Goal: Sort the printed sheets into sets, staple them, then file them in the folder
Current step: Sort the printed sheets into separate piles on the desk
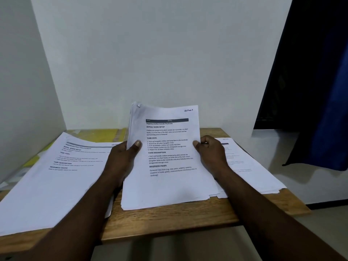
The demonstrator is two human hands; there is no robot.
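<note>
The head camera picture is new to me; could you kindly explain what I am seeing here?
There is no machine: a person wears one wide-angle camera on the head, looking down at their own arms. The left hand and right hand each pinch a side of a stack of printed sheets, tilted up, its lower edge on the wooden table. A left pile of sheets lies partly over a yellow folder; a right pile lies beside the stack.

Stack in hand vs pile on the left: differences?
The held stack is gripped at its sides by the left hand and right hand, top raised; the left pile lies flat, untouched. The held stack faces square-on; the left pile sits skewed. Both are white printed sheets.
</note>
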